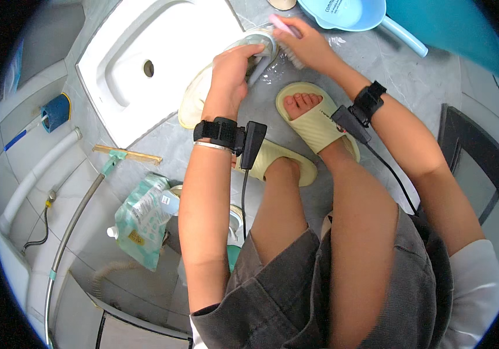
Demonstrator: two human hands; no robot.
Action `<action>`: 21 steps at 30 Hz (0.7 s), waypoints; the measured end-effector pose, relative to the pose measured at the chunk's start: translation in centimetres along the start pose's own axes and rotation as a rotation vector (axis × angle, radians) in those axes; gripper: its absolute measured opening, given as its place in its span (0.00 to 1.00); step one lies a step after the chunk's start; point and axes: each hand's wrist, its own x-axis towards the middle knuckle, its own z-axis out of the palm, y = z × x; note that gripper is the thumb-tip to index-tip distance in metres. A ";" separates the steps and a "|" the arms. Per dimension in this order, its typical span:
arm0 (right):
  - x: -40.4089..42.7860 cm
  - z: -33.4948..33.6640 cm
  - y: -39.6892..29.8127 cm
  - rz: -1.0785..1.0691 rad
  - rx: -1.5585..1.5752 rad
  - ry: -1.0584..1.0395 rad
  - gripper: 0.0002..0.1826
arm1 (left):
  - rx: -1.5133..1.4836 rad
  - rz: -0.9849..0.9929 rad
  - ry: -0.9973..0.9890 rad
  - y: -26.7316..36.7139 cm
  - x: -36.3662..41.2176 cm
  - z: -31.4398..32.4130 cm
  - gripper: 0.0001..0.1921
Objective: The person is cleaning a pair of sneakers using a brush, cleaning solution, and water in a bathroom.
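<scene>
My left hand (232,70) grips a pale, rounded item (268,42) with a grey band along its rim; I cannot tell what it is. A broad cream edge (192,102) shows to the left of that hand. In my right hand (308,43) is a scrub brush (282,24) with a pink handle and whitish bristles, slightly blurred. The bristles are close beside the item's right rim; whether they touch is unclear. Wet, foamy spots (271,77) dot the grey floor tiles below. Both wrists wear black straps with cabled devices.
A white floor-level pan (97,74) with a drain hole lies at upper left. A light-blue long-handled basin (350,15) sits at upper right. On the left are a squeegee (116,157) and a green refill pouch (142,222). My feet wear pale-yellow slippers (312,126).
</scene>
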 end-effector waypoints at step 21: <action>3.5 -0.5 -0.9 -0.186 -0.041 -0.163 0.23 | -0.063 -0.070 -0.009 -0.6 1.2 -0.9 0.09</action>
